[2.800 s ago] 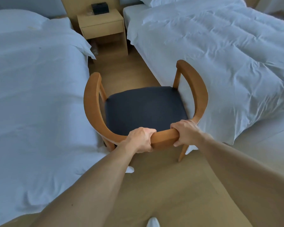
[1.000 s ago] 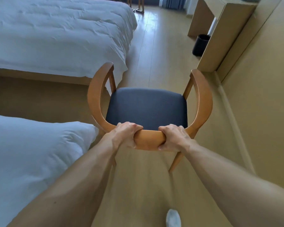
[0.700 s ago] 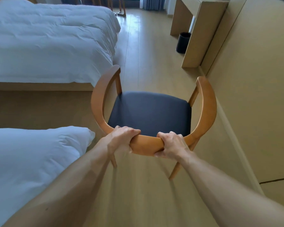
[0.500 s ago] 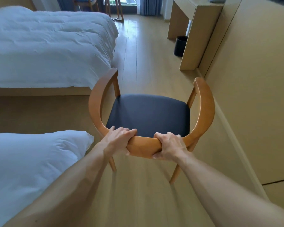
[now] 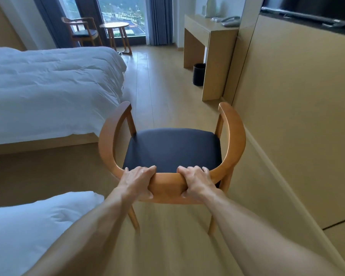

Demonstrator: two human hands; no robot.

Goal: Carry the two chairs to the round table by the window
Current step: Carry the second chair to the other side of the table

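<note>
Grip clenched: my left hand (image 5: 136, 181) and right hand (image 5: 195, 181) wrapped chair (image 5: 171, 150) backrest rail, chair over floor between bed (image 5: 48, 90) corner and wall, round table (image 5: 114, 25) well ahead. Rigid wood, probably moderately heavy; rail seemed best hold.
</note>
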